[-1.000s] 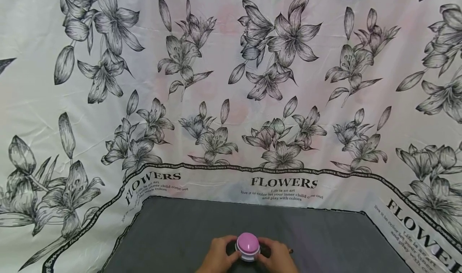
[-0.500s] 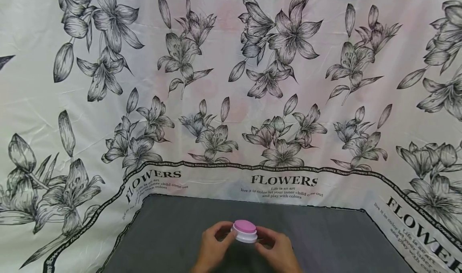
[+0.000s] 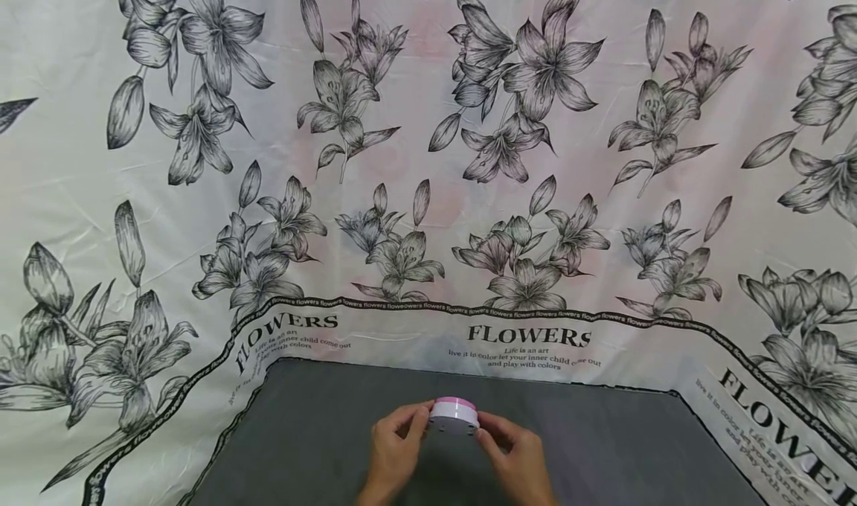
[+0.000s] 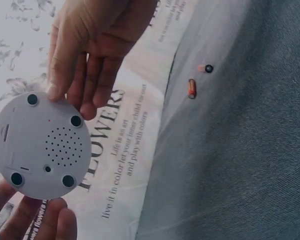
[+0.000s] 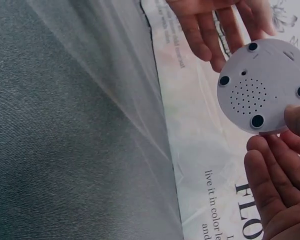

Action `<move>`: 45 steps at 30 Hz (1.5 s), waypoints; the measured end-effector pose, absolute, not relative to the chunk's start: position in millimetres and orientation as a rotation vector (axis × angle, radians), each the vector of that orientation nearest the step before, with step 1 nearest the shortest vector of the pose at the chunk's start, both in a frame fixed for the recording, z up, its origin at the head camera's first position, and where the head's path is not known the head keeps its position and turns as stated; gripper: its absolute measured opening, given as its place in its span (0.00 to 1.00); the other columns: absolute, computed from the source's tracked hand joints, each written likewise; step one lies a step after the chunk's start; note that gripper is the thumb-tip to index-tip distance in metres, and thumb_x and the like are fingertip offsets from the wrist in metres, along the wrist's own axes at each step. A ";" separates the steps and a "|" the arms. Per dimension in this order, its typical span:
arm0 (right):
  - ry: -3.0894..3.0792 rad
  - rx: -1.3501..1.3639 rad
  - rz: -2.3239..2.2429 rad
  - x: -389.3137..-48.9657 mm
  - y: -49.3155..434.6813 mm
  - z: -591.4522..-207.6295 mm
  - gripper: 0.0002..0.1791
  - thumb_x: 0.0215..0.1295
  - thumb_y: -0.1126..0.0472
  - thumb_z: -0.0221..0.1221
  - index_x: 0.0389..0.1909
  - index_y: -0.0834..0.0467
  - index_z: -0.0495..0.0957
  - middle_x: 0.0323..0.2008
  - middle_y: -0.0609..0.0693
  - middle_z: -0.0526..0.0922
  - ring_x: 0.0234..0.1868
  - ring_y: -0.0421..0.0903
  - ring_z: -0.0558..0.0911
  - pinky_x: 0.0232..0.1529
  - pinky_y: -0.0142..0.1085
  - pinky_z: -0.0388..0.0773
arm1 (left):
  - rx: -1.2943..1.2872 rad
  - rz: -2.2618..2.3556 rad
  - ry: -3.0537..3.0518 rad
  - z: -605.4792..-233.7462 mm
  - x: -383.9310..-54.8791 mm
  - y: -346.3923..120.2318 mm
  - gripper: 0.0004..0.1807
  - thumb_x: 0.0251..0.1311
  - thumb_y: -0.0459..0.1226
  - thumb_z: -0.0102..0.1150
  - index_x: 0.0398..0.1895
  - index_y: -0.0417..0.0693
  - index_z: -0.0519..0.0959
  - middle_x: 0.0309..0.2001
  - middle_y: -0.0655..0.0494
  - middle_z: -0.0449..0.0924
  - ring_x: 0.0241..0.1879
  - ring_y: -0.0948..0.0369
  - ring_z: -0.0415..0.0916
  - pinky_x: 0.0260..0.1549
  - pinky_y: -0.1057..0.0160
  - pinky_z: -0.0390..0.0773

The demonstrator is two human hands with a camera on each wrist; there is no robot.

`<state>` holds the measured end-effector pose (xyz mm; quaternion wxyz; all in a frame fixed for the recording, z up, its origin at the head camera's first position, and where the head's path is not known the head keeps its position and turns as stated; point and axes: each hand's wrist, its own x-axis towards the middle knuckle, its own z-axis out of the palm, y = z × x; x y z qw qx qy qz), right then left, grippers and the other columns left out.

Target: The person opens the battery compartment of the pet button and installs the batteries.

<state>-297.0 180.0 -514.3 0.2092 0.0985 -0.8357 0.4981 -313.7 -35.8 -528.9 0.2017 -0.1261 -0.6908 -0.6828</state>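
A round white push button (image 3: 455,411) with a pink top is held up above the dark tabletop, tipped so its underside faces me. My left hand (image 3: 393,450) pinches its left edge, thumb toward me. On the opposite edge, my right hand (image 3: 521,458) grips with thumb and fingers. The right wrist view shows the right thumb (image 5: 297,120) against the underside. In the left wrist view, the button's flat underside (image 4: 27,150) has dark round feet, a patch of small holes and a slot near the rim. The pink top is hidden in both wrist views.
Two small cylinders that look like batteries lie on the dark cloth: an orange one (image 4: 192,88) and a dark-ended one (image 4: 206,68). A white flower-printed curtain (image 3: 529,335) surrounds the back and sides of the dark tabletop (image 3: 321,409).
Both hands have raised the push button and tilted it. Its pink top, which faced up toward me, now points away, and the underside has come into view.
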 end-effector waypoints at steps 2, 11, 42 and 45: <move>-2.340 0.264 1.385 -297.4 181.3 -511.2 0.13 0.73 0.58 0.71 0.54 0.56 0.91 0.45 0.48 0.95 0.42 0.35 0.91 0.42 0.29 0.88 | -0.403 -1.904 -1.964 -526.1 -312.8 -37.2 0.11 0.75 0.36 0.66 0.55 0.52 0.91 0.47 0.53 0.92 0.40 0.58 0.90 0.39 0.67 0.89; -2.378 0.156 1.553 -295.0 180.6 -499.6 0.13 0.75 0.61 0.68 0.55 0.63 0.89 0.44 0.54 0.94 0.39 0.42 0.93 0.39 0.29 0.88 | -0.592 -1.867 -2.014 -516.0 -312.2 -38.2 0.20 0.68 0.30 0.69 0.63 0.50 0.87 0.53 0.48 0.87 0.48 0.60 0.89 0.46 0.64 0.91; -2.895 0.024 1.370 -304.3 192.8 -527.0 0.15 0.73 0.52 0.62 0.41 0.58 0.92 0.26 0.46 0.89 0.29 0.42 0.84 0.42 0.49 0.82 | -0.228 -2.138 -2.383 -542.3 -316.4 -41.6 0.14 0.62 0.30 0.69 0.50 0.30 0.87 0.38 0.51 0.90 0.35 0.60 0.87 0.36 0.55 0.92; -2.905 0.038 1.371 -316.6 200.5 -551.1 0.14 0.71 0.51 0.62 0.36 0.55 0.92 0.21 0.46 0.87 0.29 0.41 0.83 0.73 0.71 0.64 | -0.181 -2.148 -2.399 -546.5 -315.8 -40.1 0.13 0.62 0.29 0.68 0.47 0.28 0.87 0.36 0.50 0.89 0.33 0.61 0.87 0.34 0.57 0.92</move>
